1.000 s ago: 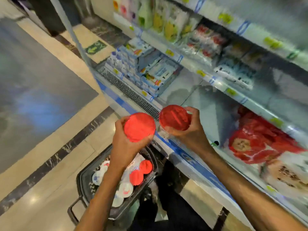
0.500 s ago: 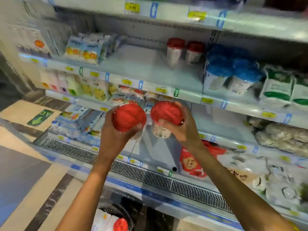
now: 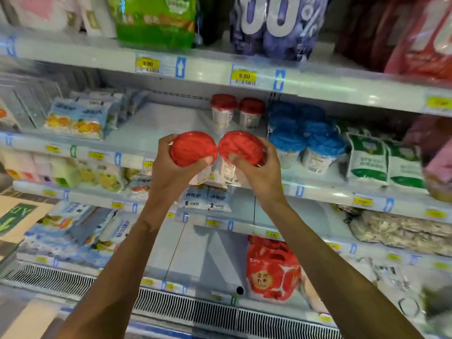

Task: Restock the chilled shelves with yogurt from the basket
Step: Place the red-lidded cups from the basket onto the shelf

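Head view: my left hand [image 3: 171, 174] grips the left tub [image 3: 193, 148], my right hand [image 3: 260, 176] the right tub [image 3: 241, 146]; colliding, either could slip.

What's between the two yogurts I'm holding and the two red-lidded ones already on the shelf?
Nothing but bare white shelf, as the head view shows: the stretch from the held yogurts to the shelved red-lidded pair is clear.

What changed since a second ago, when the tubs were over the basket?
The left hand and right hand raised the left tub and right tub from above the basket up toward the shelf where two red-lidded tubs stand. Both hands still grip their tubs; nothing released.
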